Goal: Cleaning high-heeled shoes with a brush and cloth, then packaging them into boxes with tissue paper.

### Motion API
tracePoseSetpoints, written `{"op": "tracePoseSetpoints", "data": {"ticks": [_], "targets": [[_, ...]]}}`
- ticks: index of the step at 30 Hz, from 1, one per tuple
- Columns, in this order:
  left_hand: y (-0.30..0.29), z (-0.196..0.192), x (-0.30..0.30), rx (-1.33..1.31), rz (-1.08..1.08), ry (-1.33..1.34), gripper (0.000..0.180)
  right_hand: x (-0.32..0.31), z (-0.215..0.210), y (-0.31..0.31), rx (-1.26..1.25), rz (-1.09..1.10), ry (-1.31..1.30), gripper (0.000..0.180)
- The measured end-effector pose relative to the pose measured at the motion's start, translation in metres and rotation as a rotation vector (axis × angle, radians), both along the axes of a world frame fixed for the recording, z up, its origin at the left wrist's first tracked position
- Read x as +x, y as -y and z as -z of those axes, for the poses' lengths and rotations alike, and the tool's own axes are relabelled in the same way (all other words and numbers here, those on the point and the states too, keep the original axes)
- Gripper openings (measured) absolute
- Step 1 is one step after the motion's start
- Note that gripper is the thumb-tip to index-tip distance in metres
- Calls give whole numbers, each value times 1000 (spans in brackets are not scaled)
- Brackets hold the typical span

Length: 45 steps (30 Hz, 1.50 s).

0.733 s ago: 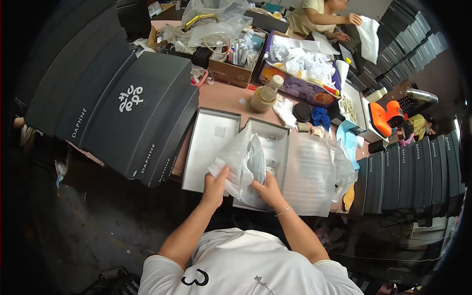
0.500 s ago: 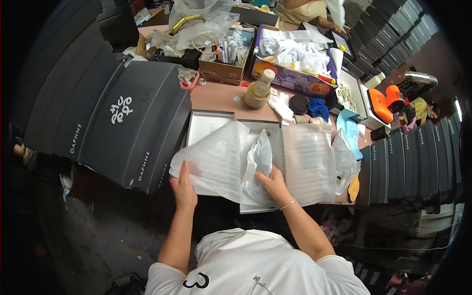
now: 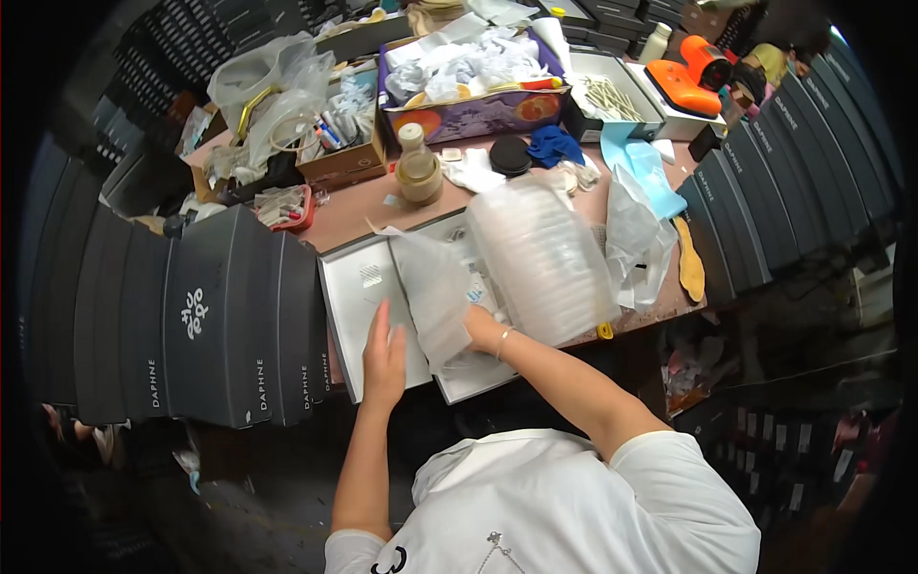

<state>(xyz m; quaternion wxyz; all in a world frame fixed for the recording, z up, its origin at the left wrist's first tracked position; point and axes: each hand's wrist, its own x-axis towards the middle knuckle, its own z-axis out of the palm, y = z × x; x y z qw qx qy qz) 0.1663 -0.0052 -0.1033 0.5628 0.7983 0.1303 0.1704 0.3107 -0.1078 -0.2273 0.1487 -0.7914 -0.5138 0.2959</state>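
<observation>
An open shoebox lies in front of me, its white-lined lid (image 3: 368, 276) on the left and its tray (image 3: 469, 387) on the right. My left hand (image 3: 384, 364) hovers over the lid, fingers stretched and holding nothing. My right hand (image 3: 484, 330) reaches into the tray; a translucent white sheet of wrapping paper (image 3: 435, 297) rises beside it and hides most of its fingers. What lies under that hand is mostly covered, apart from a pale wrapped item with small blue marks. A ribbed stack of clear packing film (image 3: 545, 253) overlaps the tray's right side.
Closed dark shoeboxes (image 3: 225, 316) stand in a row at left, with more dark boxes (image 3: 755, 210) at right. Behind are a glue bottle (image 3: 419, 177), a purple carton of crumpled paper (image 3: 473, 115) and an orange tool (image 3: 688, 81). A yellow insole (image 3: 690, 263) lies near the right edge.
The wrapping sheet has left my left hand and now stands upright over the tray. My right hand has moved down into the tray. The view has swung to the right.
</observation>
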Motion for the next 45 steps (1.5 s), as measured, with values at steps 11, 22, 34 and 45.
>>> {"op": "tracePoseSetpoints", "data": {"ticks": [11,22,34,45], "targets": [[16,74,96,700,381,-475,71,20,-212,194,643,516,559,50],[26,-1,98,101,45,31,31,193,-197,250,373,622,853,16],[102,-39,66,-1327,248,-98,61,-34,-325,104,936,-193,-380,34],[-35,-137,-46,-41,-204,269,81,0,-276,125,815,-77,-1130,81]]}}
